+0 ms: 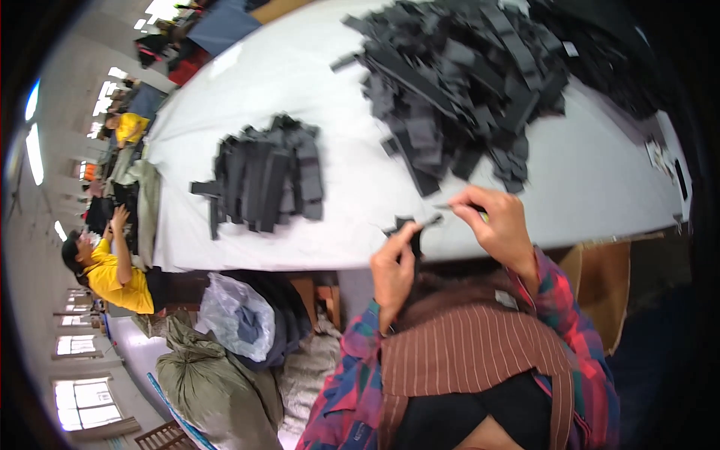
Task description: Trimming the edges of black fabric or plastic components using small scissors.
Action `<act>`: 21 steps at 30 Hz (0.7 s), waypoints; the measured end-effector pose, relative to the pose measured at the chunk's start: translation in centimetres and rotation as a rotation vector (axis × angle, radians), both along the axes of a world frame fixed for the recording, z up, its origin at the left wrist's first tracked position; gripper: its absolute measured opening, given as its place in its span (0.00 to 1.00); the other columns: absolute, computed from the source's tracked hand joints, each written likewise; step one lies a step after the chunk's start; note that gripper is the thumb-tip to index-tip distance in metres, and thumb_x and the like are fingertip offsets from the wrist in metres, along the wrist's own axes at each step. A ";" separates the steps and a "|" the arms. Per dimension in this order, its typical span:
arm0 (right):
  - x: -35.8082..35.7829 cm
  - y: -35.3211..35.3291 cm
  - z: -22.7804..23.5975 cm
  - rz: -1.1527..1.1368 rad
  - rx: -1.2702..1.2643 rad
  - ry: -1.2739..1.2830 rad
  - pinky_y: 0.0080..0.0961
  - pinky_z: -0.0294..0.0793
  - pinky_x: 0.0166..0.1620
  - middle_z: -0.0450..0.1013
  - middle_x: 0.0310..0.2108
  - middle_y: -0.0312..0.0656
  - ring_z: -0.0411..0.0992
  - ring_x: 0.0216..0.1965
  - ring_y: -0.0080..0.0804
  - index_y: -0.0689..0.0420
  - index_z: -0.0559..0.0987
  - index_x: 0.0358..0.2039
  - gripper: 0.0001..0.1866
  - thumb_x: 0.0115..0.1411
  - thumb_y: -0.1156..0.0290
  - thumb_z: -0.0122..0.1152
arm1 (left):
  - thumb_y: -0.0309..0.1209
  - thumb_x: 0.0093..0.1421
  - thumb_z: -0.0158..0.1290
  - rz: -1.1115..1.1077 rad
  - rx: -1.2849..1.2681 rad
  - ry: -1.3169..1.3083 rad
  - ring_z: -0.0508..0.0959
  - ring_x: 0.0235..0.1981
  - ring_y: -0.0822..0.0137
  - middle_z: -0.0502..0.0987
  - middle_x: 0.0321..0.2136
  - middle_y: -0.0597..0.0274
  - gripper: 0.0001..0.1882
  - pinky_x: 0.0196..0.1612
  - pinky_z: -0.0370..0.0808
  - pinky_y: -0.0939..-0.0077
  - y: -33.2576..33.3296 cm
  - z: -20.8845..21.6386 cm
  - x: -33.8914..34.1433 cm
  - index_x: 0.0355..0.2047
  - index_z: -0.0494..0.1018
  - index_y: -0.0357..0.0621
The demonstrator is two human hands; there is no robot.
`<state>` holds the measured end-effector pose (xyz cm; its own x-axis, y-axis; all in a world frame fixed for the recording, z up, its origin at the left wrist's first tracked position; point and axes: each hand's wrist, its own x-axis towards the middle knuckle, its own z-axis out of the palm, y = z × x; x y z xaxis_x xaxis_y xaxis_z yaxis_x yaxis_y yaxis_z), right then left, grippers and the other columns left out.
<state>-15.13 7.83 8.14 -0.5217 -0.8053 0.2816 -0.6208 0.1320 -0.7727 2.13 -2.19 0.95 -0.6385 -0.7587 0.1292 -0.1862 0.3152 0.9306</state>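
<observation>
Near the table's front edge, my left hand (394, 271) pinches a short dark grey fabric strip (404, 222), one narrow end of which sticks out to the right. Just to the right, my right hand (496, 225) is closed around a small thin pointed tool (444, 207), most of it hidden by the fingers; a yellow-green bit shows in the palm. Its tip is close to the strip's end, and whether they touch I cannot tell. Beyond my hands lies a big loose heap of dark fabric strips (457, 82). A smaller, neater pile of strips (262, 176) sits to the left.
The white-covered table (352, 150) curves across the view. Black fabric (600, 52) lies at its far right. A cardboard box (604, 292) stands by my right arm. At lower left are a clear plastic bag (238, 315) and a green sack (214, 367). People in yellow work farther left.
</observation>
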 end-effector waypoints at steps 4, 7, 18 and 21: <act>0.5 0.6 -0.2 0.020 -0.085 -0.180 0.20 0.70 0.32 0.76 0.26 0.42 0.74 0.28 0.25 0.62 0.79 0.33 0.06 0.54 0.77 0.59 | 0.14 0.59 0.42 -0.064 0.712 0.252 0.79 0.27 0.71 0.78 0.29 0.61 0.12 0.31 0.76 0.82 0.4 -0.3 0.3 0.35 0.74 0.40; 1.2 1.0 -0.5 0.057 -0.090 -0.196 0.20 0.71 0.34 0.77 0.27 0.42 0.75 0.29 0.26 0.62 0.79 0.35 0.07 0.54 0.76 0.60 | 0.18 0.62 0.41 -0.101 0.787 0.336 0.80 0.29 0.67 0.78 0.30 0.57 0.09 0.32 0.77 0.77 0.5 -0.8 0.8 0.34 0.72 0.40; 1.6 1.2 -1.3 0.077 -0.045 -0.161 0.28 0.72 0.34 0.77 0.31 0.44 0.76 0.33 0.42 0.58 0.79 0.36 0.09 0.54 0.71 0.61 | 0.31 0.63 0.51 -0.254 1.185 0.273 0.79 0.38 0.57 0.75 0.42 0.46 0.13 0.41 0.79 0.64 0.5 -0.6 1.8 0.45 0.65 0.40; 1.8 1.6 -1.2 0.081 -0.055 -0.150 0.28 0.72 0.34 0.77 0.31 0.44 0.76 0.33 0.42 0.57 0.79 0.35 0.08 0.54 0.71 0.61 | 0.28 0.60 0.53 -0.278 1.181 0.245 0.79 0.40 0.55 0.74 0.45 0.45 0.20 0.42 0.79 0.61 1.0 -0.2 2.1 0.51 0.61 0.41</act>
